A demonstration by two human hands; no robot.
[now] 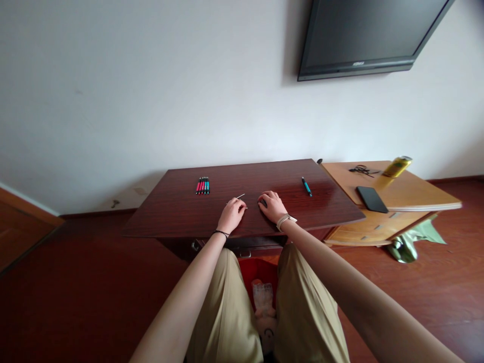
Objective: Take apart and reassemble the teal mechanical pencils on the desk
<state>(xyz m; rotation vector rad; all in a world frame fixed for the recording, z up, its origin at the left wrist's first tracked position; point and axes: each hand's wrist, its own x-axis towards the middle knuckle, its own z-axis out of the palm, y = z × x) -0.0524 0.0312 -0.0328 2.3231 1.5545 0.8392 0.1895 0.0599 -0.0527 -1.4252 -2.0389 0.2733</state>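
Fingers (267, 195) curled, grip unclear. Left hand (231, 216): thin rod (240, 195) at twelve o'clock. Right hand (273, 206): teal pen (306, 187) at two.

A thin stick (241, 195) shows at the left hand (232, 214), near the right hand (272, 205).

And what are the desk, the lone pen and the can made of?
Desk: probably wood or wood-look laminate, glossy, given the dark grain and soft sheen.
Pen: likely plastic, judging by its even turquoise barrel; finish too small to tell.
Can: probably metal, shiny, given its gold side and silvery end.
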